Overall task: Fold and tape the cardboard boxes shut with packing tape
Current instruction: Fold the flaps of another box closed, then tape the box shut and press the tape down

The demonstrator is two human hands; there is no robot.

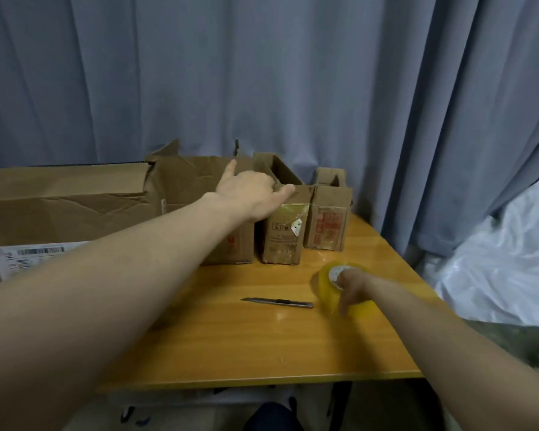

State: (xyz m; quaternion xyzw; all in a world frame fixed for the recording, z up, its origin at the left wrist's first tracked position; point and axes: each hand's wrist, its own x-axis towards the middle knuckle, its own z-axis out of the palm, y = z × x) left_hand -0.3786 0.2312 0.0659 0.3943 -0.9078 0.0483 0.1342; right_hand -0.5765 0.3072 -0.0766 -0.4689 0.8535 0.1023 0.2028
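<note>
Yellow tape roll under right fingers

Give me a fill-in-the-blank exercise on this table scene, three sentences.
The right hand holds the yellowish ____ roll.
The utility knife lies on the table, to the ____ of that roll.
The left hand reaches to the top of a cardboard ____.
Missing words: tape; left; box.
</note>
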